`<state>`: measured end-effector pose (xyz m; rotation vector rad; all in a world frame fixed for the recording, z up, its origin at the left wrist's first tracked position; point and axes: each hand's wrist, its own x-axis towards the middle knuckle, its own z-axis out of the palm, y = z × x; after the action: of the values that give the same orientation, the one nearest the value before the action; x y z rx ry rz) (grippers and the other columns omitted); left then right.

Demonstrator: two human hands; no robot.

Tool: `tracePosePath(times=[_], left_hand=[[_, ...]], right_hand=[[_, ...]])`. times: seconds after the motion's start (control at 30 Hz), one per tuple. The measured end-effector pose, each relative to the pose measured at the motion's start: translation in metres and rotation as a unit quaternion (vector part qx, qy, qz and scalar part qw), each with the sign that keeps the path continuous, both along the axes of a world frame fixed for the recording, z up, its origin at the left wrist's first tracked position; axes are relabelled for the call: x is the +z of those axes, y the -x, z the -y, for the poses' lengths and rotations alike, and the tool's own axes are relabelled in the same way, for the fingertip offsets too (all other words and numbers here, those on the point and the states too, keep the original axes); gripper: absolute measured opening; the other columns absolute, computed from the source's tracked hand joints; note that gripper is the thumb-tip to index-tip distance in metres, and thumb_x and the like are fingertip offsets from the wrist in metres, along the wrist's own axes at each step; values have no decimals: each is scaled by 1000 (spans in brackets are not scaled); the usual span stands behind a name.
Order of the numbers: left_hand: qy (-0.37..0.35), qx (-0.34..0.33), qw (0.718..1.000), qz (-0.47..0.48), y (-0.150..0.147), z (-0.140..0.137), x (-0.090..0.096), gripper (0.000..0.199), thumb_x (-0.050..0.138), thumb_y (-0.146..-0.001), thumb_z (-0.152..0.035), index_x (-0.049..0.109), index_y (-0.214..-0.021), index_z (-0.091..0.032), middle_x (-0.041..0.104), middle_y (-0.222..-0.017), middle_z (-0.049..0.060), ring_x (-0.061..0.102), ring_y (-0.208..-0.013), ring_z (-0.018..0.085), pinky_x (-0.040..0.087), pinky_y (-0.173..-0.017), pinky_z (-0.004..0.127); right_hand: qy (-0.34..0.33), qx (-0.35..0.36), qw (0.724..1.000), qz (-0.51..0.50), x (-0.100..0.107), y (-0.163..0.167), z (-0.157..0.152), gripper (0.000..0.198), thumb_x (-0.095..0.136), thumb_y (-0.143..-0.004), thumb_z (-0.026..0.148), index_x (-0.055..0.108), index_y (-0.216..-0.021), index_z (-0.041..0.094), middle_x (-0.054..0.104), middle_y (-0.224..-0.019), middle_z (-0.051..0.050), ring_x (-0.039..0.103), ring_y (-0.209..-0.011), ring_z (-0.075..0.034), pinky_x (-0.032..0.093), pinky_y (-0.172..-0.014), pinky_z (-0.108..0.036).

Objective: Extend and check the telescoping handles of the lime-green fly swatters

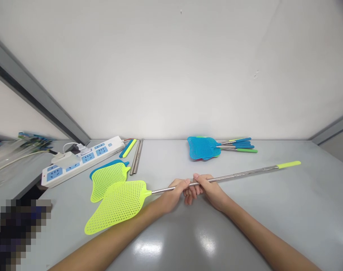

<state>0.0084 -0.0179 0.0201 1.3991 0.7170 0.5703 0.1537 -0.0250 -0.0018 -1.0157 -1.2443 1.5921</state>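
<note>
Taking the hands as the clock's centre, a lime swatter (194,184) stretches across a grey table (273,218), its mesh (117,207) between 8 and 9 o'clock and its grip (289,165) just above 3. The left hand (175,192) and right hand (212,189) hold its silver rod (244,174) close together near mid-length, thumbs on top. It looks light; the mesh is probably thin and bendy, the rod stiff but smooth and perhaps slippery, in jointed sections that might slide. The rod seems the firmest place to hold, rather than the mesh. In view, the mesh overlaps loose heads (110,178) at 9 o'clock; contact is unclear. Tubes (136,157) lie at 10, a power strip (88,160) past 9 by the table's left edge, piled swatters (203,148) at 1, and a wall (171,75) at 12. The most room for moving appears toward 4 and 5.
</note>
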Motion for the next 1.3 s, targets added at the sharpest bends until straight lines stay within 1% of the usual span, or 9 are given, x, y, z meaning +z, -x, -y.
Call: tracePosePath(times=[0.27,0.37,0.6,0.7,0.8,0.87,1.07,1.17,1.3], left_hand=[[-41,41,995,-81,7,8,4,46,21,-85,-37,56,-64,-16,54,-60,1,50,-67,14,36,-75,27],[-47,43,994,-90,9,9,6,46,20,-85,-38,56,-66,-16,54,-61,1,50,-68,15,37,-73,26],[-11,29,1000,1,4,2,-6,46,24,-85,-40,56,-65,-14,51,-52,1,48,-52,12,39,-60,25],[-11,39,998,43,2,-2,-9,48,26,-84,-40,57,-60,-13,49,-45,1,47,-49,13,38,-62,27],[-18,94,994,60,2,-4,-12,51,25,-84,-42,57,-57,-13,46,-41,0,48,-50,13,38,-65,27],[-20,155,985,71,4,-7,-14,51,26,-83,-43,56,-55,-14,43,-38,-1,44,-45,12,37,-59,26],[14,369,916,156,8,-13,-16,46,27,-81,-41,46,-47,-16,34,-37,-3,30,-37,8,26,-41,22],[19,385,909,160,8,-16,-14,46,25,-81,-40,42,-46,-17,32,-38,-3,29,-37,8,27,-41,22],[29,335,933,127,6,-19,-16,42,25,-80,-38,46,-51,-17,36,-38,-3,34,-39,10,29,-43,23]], right_hand=[[12,-19,1000,1,-3,1,-3,45,44,-77,44,47,-41,17,46,-37,1,39,-42,-10,29,-49,-26],[14,-24,1000,-2,-2,2,-3,45,45,-76,45,48,-41,17,46,-37,1,40,-42,-11,29,-48,-26],[13,-17,999,-26,-1,2,-2,43,44,-77,43,48,-44,17,49,-40,0,40,-44,-10,30,-51,-26],[20,-18,999,-24,-1,1,-2,42,45,-77,42,48,-44,16,49,-44,0,40,-46,-10,31,-52,-26],[31,-42,998,-37,1,2,-2,40,50,-75,40,50,-43,16,46,-44,0,40,-47,-10,30,-52,-26],[47,-68,994,-69,3,2,-3,39,51,-74,37,51,-42,15,44,-43,1,40,-47,-10,30,-53,-26],[67,-97,982,-150,5,3,-4,38,52,-73,33,50,-40,15,41,-42,1,39,-46,-10,30,-52,-27],[67,-92,984,-136,5,3,-4,38,51,-74,33,51,-40,15,42,-43,1,41,-47,-11,30,-52,-27],[63,-92,984,-139,6,2,-4,41,47,-76,36,52,-41,15,44,-43,0,42,-46,-11,31,-52,-28]])
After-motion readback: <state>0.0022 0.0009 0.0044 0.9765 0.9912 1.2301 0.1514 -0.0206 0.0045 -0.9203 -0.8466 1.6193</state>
